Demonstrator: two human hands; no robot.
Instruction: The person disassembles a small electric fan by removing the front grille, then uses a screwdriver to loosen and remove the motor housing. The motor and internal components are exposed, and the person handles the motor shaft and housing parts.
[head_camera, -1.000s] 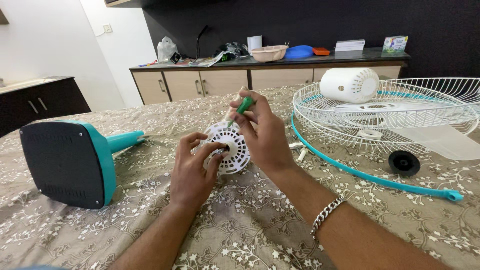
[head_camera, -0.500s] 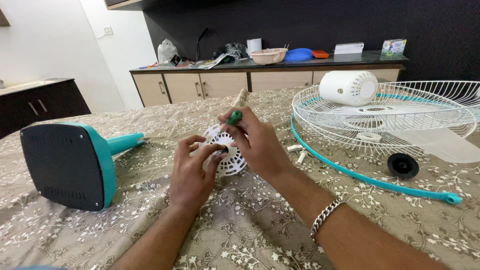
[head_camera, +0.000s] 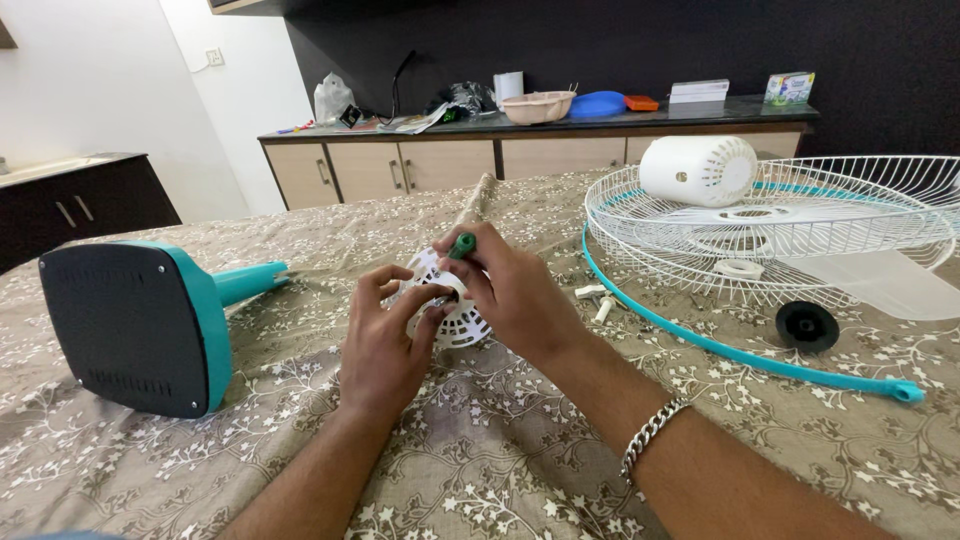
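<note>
At the centre of the frame our left hand (head_camera: 385, 345) pinches the near edge of the round white slotted plastic motor cover (head_camera: 452, 305), fingers curled onto its rim and hub, holding it tilted up off the floral brown tablecloth (head_camera: 480, 460). Our right hand (head_camera: 515, 295) is closed around the small green-handled screwdriver (head_camera: 461, 245), only whose handle end shows above the fingers; the tip is hidden, so we cannot tell whether it sits in a screw.

Compared with a second ago, the right hand has come down and the green handle has dropped from well above the cover to just at its upper rim. We judge the tool is now being worked at the cover's face rather than carried toward it.

Counting what lies around: one teal fan base with a dark underside (head_camera: 140, 325) at the left, one white wire fan guard (head_camera: 770, 225) at the upper right with one white cylindrical vented housing (head_camera: 698, 170) resting on it, one teal plastic rim band (head_camera: 740, 355) curving below the guard, one black round knob (head_camera: 806, 325), and two small white pegs (head_camera: 596, 300) near the right hand.
</note>
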